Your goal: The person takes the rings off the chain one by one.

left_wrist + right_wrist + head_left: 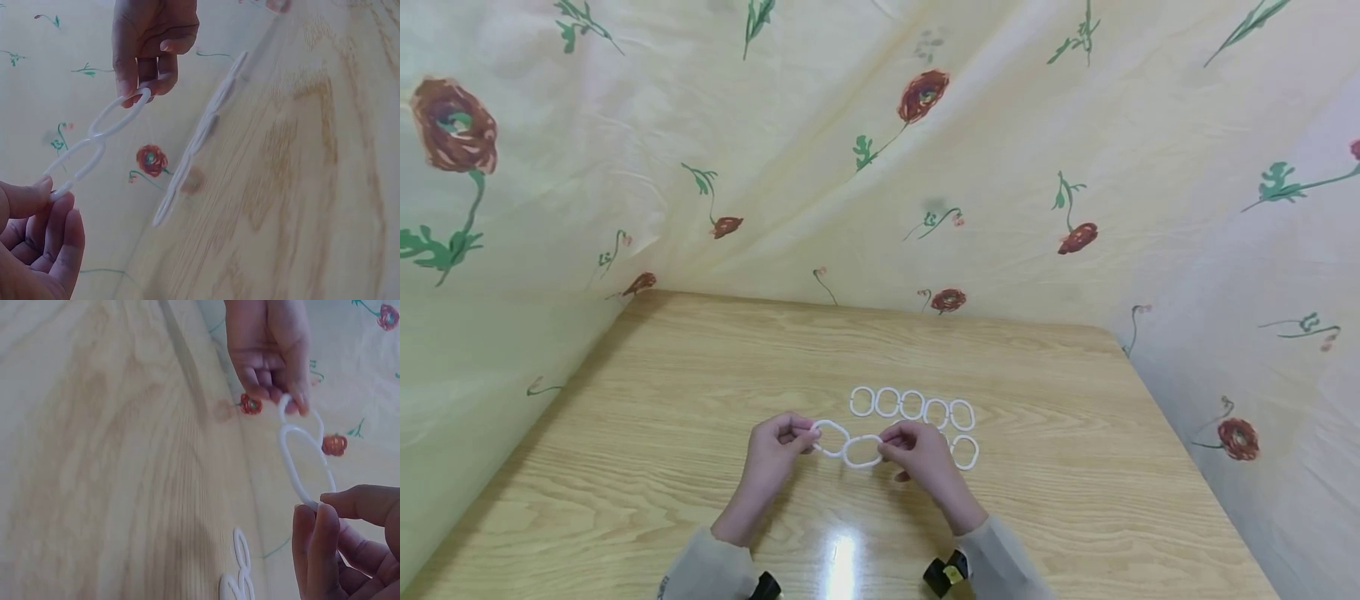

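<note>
Two white oval plastic chain links hang above the table, meeting end to end and looking hooked together where they overlap. My left hand (772, 454) pinches the outer end of the left link (831, 421) between thumb and fingers. The right hand (927, 458) pinches the far end of the right link (861, 466) in the same way. In the left wrist view the pair stretches slantwise between the left hand (40, 240) and the right hand (156, 34). The right wrist view shows the right link (292, 469) nearest, with a small gap in its side.
Behind the hands, a row of several white links (852, 402) lies on the wooden table (700, 367). A second row sits nearer, partly hidden by the right hand, with one link (977, 454) visible at its right. Flowered cloth (805, 167) surrounds the table's back and sides.
</note>
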The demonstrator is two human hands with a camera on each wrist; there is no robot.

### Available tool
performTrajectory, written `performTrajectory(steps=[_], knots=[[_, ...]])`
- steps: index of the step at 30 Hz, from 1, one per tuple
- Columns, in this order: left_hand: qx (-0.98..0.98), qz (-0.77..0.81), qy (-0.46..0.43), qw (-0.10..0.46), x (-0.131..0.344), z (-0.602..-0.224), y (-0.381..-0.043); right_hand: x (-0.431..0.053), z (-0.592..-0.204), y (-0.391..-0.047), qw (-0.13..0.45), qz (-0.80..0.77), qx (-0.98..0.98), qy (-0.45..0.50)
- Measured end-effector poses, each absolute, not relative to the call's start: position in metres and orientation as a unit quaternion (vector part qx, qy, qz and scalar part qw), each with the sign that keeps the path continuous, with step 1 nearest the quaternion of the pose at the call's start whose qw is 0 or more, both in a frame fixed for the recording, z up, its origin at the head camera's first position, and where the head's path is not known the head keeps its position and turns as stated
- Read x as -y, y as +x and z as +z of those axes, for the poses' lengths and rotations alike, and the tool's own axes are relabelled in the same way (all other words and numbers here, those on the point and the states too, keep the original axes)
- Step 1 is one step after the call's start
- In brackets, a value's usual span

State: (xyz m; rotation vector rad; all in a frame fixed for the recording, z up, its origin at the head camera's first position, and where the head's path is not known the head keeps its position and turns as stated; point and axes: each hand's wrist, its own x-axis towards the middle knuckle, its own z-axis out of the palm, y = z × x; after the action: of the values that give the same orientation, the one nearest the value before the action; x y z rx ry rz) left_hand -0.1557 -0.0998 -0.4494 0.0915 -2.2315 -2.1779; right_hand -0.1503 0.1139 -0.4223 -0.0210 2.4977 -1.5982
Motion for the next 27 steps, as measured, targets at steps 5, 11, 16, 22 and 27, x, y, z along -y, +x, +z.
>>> performTrajectory(steps=[5,11,16,22,27], knots=[[0.717,-0.696,0.039,0.006,0.1,-0.45,-0.156,-0.118,-0.423,-0.158,0.081,-0.529,-0.845,0.017],[0.724,-0.689,0.037,0.013,0.101,-0.453,-0.157,-0.12,-0.428,-0.169,0.071,-0.515,-0.854,0.027],[0.725,-0.687,0.043,0.011,0.103,-0.455,-0.158,-0.119,-0.432,-0.178,0.068,-0.505,-0.86,0.023],[0.724,-0.689,0.039,0.01,0.103,-0.454,-0.159,-0.117,-0.433,-0.185,0.08,-0.485,-0.871,0.023],[0.72,-0.692,0.047,0.004,0.102,-0.452,-0.158,-0.114,-0.435,-0.189,0.09,-0.464,-0.881,0.014]])
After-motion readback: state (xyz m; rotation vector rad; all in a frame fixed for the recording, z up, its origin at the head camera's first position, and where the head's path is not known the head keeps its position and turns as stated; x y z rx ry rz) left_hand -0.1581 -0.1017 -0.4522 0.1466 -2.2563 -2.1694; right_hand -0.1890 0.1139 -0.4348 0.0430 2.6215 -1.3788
